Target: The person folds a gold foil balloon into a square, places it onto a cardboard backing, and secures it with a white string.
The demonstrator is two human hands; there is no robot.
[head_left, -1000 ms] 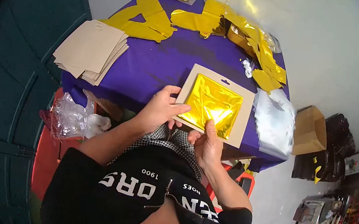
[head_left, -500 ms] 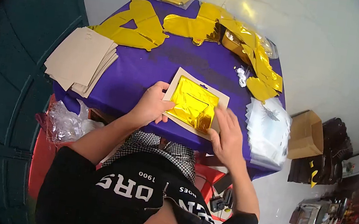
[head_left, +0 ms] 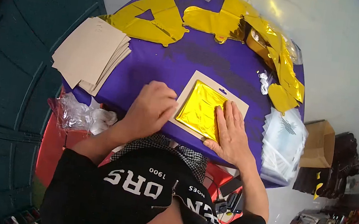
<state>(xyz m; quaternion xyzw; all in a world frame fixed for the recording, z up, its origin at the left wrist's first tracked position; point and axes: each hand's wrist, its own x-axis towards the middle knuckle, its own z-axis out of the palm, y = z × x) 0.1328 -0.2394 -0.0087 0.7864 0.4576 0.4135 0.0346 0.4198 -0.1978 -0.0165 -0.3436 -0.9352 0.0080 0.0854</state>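
A folded gold foil sheet (head_left: 201, 110) lies on a tan cardboard backing (head_left: 191, 82) with a small hang slot, near the front edge of the purple-covered table (head_left: 149, 65). My right hand (head_left: 231, 134) rests flat on the foil's right side, fingers spread. Just left of the card, my left hand (head_left: 152, 108) is raised with its fingers curled together; whether anything small is between them is hidden.
Tan cards (head_left: 88, 50) are stacked at the left. Gold foil balloons (head_left: 155, 18) lie along the back. White string (head_left: 263, 82) and clear plastic sleeves (head_left: 282, 143) are at the right. Crumpled plastic (head_left: 75, 112) sits below the table's left edge.
My left hand has let go of the card and curled up beside it. My right hand has moved from the card's edge onto the foil. The view has shifted slightly.
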